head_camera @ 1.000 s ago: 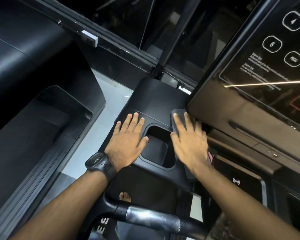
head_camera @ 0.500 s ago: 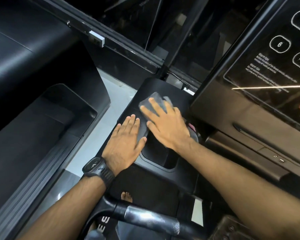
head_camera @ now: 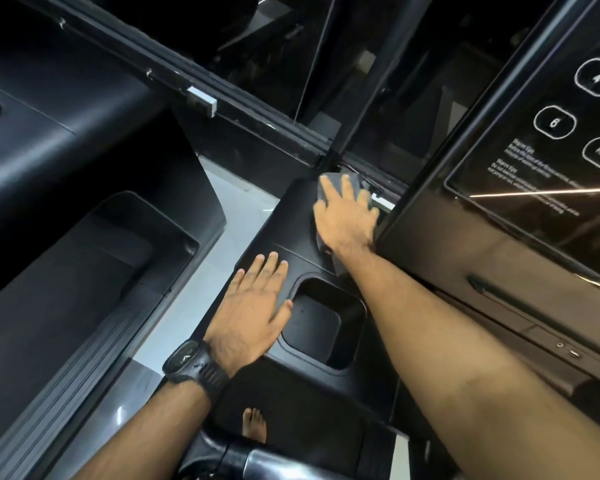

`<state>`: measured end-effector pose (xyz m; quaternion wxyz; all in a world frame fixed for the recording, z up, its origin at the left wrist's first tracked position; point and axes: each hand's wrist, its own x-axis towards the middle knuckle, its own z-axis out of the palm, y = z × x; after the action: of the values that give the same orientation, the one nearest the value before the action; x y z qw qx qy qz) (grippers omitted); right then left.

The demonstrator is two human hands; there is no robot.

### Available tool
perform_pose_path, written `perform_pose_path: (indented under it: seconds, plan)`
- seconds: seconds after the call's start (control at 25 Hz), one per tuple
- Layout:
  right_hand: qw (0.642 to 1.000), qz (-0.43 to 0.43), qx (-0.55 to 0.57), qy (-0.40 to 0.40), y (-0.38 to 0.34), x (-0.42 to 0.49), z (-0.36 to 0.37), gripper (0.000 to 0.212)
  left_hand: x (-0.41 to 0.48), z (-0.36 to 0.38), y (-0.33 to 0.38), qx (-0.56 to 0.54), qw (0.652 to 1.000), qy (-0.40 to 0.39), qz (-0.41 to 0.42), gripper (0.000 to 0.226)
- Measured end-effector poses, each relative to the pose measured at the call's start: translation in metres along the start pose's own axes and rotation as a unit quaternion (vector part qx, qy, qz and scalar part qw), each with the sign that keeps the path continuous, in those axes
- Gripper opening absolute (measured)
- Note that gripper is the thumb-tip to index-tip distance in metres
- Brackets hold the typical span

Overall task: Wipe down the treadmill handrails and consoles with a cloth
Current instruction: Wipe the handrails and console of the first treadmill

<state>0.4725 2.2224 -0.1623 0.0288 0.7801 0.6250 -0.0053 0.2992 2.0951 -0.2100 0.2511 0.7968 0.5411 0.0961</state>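
My right hand (head_camera: 343, 216) presses flat, fingers straight, on a grey cloth (head_camera: 329, 183) at the far end of the black side tray (head_camera: 291, 216) of the treadmill console. The cloth shows beyond my fingertips and under my wrist. My left hand (head_camera: 253, 306), with a black watch on its wrist, lies flat on the tray just left of the square cup recess (head_camera: 323, 323). The glossy console panel (head_camera: 520, 209) with round buttons rises at the right.
A chrome and black handrail (head_camera: 267, 460) crosses the bottom, with a bare foot (head_camera: 255, 424) below it. A neighbouring treadmill's black console (head_camera: 66, 209) fills the left, with pale floor (head_camera: 229, 216) in the gap. A dark window frame (head_camera: 201, 98) runs behind.
My right hand has slid the cloth from beside the cup recess, forward along the tray to its far end near the console. My left hand has stayed flat in place.
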Motion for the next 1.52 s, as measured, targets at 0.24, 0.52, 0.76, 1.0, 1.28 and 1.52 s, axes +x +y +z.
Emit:
perform_pose_path:
  seconds: [0.24,0.52,0.76,1.0,1.28,1.52]
  plan:
    - [0.996,0.041,0.066,-0.045,0.020,-0.066,-0.007,0.064,0.001,-0.003,0.004,0.021,1.000,-0.005,0.002,0.064]
    - [0.996,0.035,-0.074,0.027,0.054,-0.138,0.014,0.063,-0.008,-0.001,0.004,-0.007,1.000,-0.014,0.015,0.067]
    - [0.995,0.093,-0.042,0.018,0.059,-0.162,0.016,0.059,-0.020,0.002,0.000,0.002,1.000,0.003,0.031,0.067]
    - [0.996,0.080,-0.021,0.022,0.061,-0.174,0.019,0.058,-0.027,0.003,0.000,0.002,0.999,0.008,0.031,0.068]
    - [0.997,0.076,-0.002,0.018,0.060,-0.193,0.024,0.061,-0.042,0.008,0.003,-0.007,1.000,0.020,0.007,0.066]
    - [0.999,0.010,-0.029,0.033,0.051,-0.234,0.035,0.061,-0.051,0.007,0.008,-0.026,0.999,0.018,-0.003,0.065]
